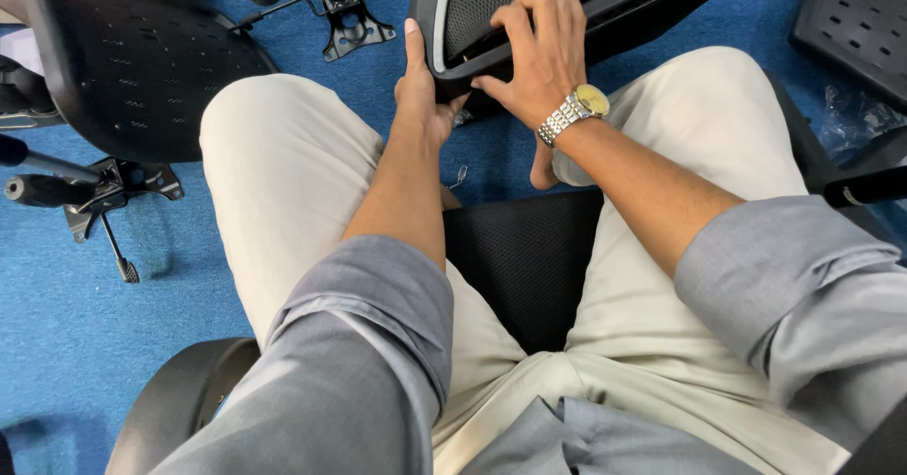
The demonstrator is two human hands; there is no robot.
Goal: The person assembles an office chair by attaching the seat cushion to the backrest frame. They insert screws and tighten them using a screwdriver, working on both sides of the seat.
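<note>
Head view, looking down past the knees: a seated person in pale trousers holds a black mesh chair back (529, 2) between the legs, its lower edge just above the blue carpet (57, 324). Left hand (420, 92) has its grip closed on the frame's lower corner, thumb raised along the grey trim. Right hand (543, 54), a metal wristwatch (576, 111) on its wrist, lies over the frame with its grip closed on the edge. An upturned black chair seat (132, 59) and a metal seat mechanism (345, 7) lie on the carpet nearby.
</note>
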